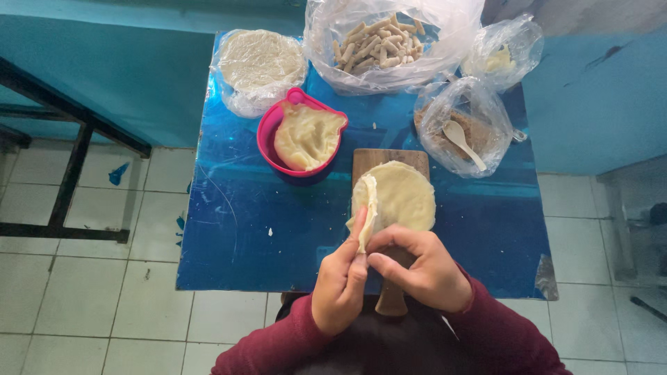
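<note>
Both hands pinching pale round wrapper (pixel 399 198), edge folded

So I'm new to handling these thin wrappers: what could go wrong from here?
The left hand and right hand pinch the lifted edge of the thin dough sheet; pulling hard might tear it. The wooden board has its handle past the table edge, so a nudge could tip it. The open pink bowl of dough may dry out.
</note>
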Action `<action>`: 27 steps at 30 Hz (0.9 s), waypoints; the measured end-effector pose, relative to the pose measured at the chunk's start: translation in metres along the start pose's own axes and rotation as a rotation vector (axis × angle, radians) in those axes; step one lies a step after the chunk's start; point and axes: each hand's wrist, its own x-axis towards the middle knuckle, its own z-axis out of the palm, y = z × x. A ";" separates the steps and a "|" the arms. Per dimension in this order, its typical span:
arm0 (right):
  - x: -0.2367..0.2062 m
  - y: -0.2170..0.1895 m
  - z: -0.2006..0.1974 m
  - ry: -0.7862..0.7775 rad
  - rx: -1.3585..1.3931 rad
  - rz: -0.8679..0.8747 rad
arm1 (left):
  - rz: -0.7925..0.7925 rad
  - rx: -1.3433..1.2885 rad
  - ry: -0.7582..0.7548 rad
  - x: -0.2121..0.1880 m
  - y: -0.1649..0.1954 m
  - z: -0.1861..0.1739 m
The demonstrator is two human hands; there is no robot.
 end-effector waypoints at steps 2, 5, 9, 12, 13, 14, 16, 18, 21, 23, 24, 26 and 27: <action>-0.003 -0.001 0.001 0.027 -0.040 0.031 | 0.058 0.133 -0.008 -0.001 0.002 0.000; -0.006 0.000 0.006 0.161 -0.198 -0.058 | 0.142 0.267 -0.005 -0.002 0.004 0.002; -0.008 0.006 0.006 0.098 -0.050 -0.020 | -0.025 0.029 -0.031 -0.004 0.002 -0.001; -0.007 0.015 0.004 0.065 0.171 0.088 | -0.217 -0.195 -0.016 -0.003 -0.002 -0.004; -0.007 0.019 0.004 0.058 0.250 0.100 | -0.291 -0.275 -0.002 -0.003 -0.003 -0.004; -0.007 0.023 0.003 0.049 0.328 0.111 | -0.213 -0.274 -0.008 -0.002 -0.005 -0.004; -0.009 0.031 0.003 0.055 0.237 0.029 | -0.057 -0.268 -0.024 -0.001 -0.008 -0.004; -0.011 0.038 0.004 0.079 0.258 0.022 | -0.108 -0.213 0.005 -0.001 -0.010 -0.002; -0.011 0.044 0.003 0.142 0.412 0.073 | -0.135 -0.262 0.096 0.001 -0.012 0.001; -0.008 0.045 0.004 0.196 0.464 0.049 | -0.120 -0.199 0.135 0.002 -0.012 0.003; -0.008 0.044 0.004 0.171 0.506 0.034 | -0.106 -0.098 0.135 0.002 -0.012 0.005; -0.006 0.040 0.007 0.123 0.591 0.007 | -0.099 0.067 0.105 0.000 -0.010 0.007; -0.003 0.039 0.009 0.153 0.551 0.005 | -0.107 0.132 0.073 -0.002 -0.009 0.008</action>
